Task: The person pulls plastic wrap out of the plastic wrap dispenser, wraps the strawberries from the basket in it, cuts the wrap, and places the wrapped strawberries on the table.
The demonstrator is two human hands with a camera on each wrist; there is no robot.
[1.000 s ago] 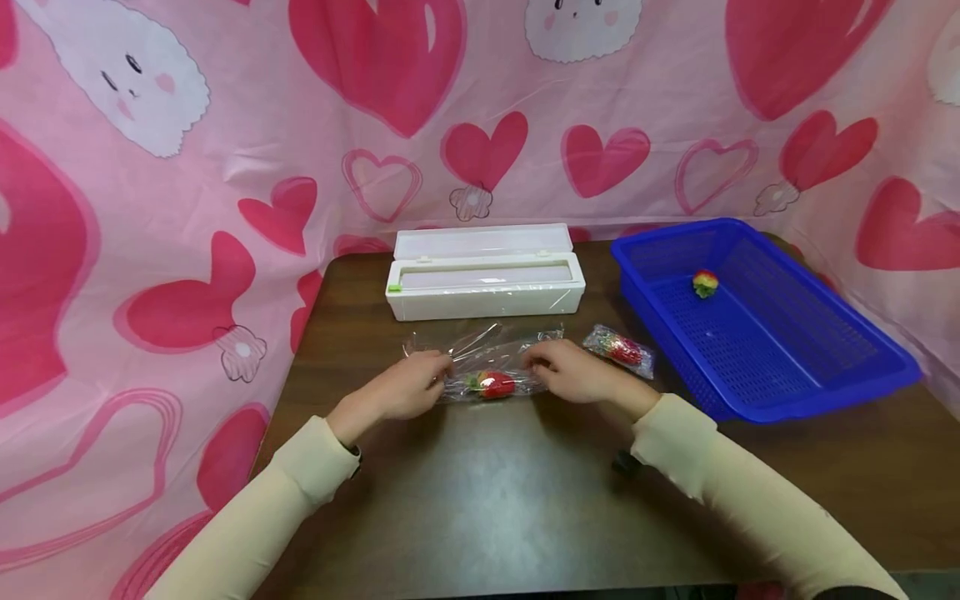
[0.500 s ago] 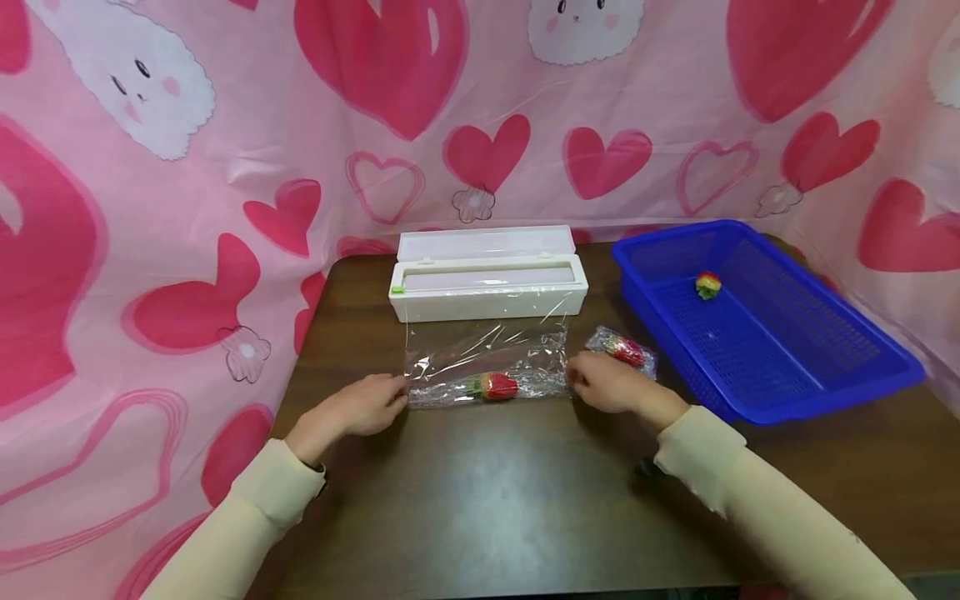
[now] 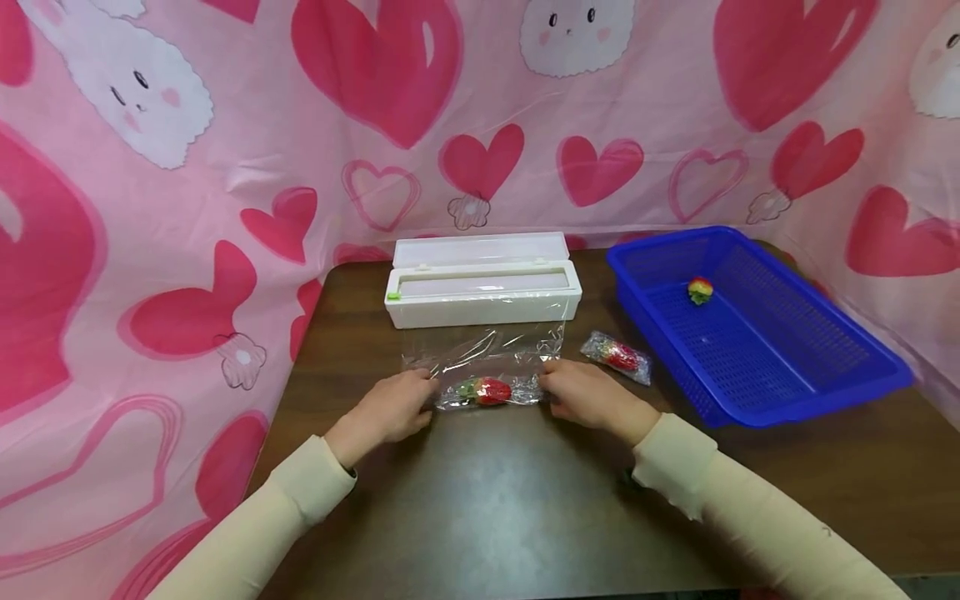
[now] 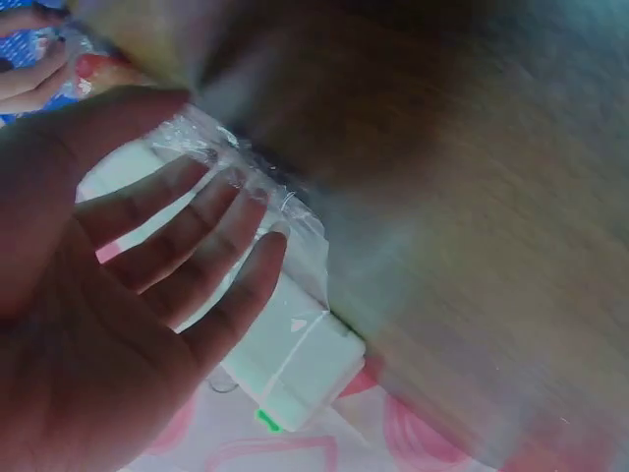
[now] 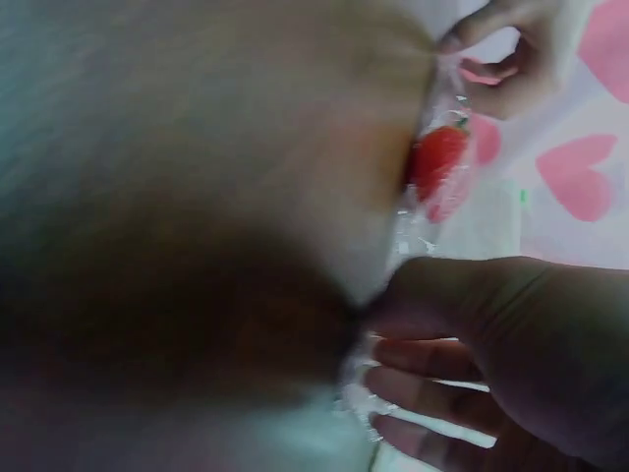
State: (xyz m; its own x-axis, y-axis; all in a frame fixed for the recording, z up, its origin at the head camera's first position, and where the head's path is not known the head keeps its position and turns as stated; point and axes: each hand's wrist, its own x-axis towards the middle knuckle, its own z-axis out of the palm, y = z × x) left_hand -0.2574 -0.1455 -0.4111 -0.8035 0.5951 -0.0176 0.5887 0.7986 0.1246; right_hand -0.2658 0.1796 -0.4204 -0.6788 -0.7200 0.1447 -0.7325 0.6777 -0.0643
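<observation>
A red strawberry [image 3: 492,391] with green leaves lies rolled in the near edge of a sheet of clear plastic wrap [image 3: 487,346]. The sheet runs back to a white wrap dispenser [image 3: 483,313] whose lid stands up. At the roll's left end, my left hand [image 3: 393,406] holds the wrap between thumb and fingers. Its fingers [image 4: 211,236] look long and only slightly bent. My right hand [image 3: 588,397] pinches the roll's right end, and its thumb [image 5: 423,290] sits close to the fingertips. Both fingertips partly hide the wrap's ends.
Right of my right hand lies a strawberry wrapped in film [image 3: 619,357]. Beyond it stands a blue plastic basket [image 3: 817,406] with one bare strawberry [image 3: 701,289] inside. Brown tabletop [image 3: 480,508] extends in front of the hands. A pink heart-patterned cloth [image 3: 465,100] hangs behind.
Both hands moved outward to the wrap's side edges half a second ago, then came back inward onto the ends of the roll. The wrap now lies flatter than a second ago.
</observation>
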